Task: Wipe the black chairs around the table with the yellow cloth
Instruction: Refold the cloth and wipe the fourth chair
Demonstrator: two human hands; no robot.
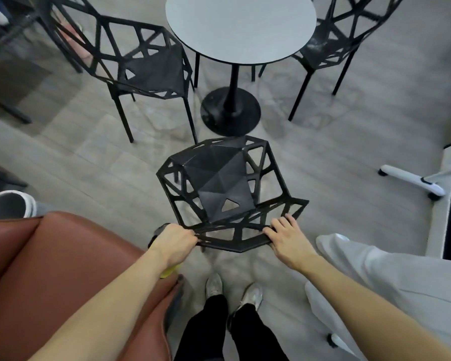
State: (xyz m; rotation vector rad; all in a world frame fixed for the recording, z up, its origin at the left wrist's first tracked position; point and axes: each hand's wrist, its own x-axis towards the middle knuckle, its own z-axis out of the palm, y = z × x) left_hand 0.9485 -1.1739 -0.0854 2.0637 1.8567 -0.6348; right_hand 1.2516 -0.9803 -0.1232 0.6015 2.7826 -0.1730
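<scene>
Two hands meet the near chair (227,188) at its backrest top rail, which runs left to right straight in front of us. Our left hand (176,243) is curled round the rail's left end with the cloth (168,272) bunched under it — only yellow slivers show below the wrist. Our right hand (287,238) grips the right end, fingers hooked over the bar. The seat lies just beyond the rail, so the cloth hand is the one to reach forward — a judgement. Farther off, two more chairs (151,66) flank the table (241,27).
</scene>
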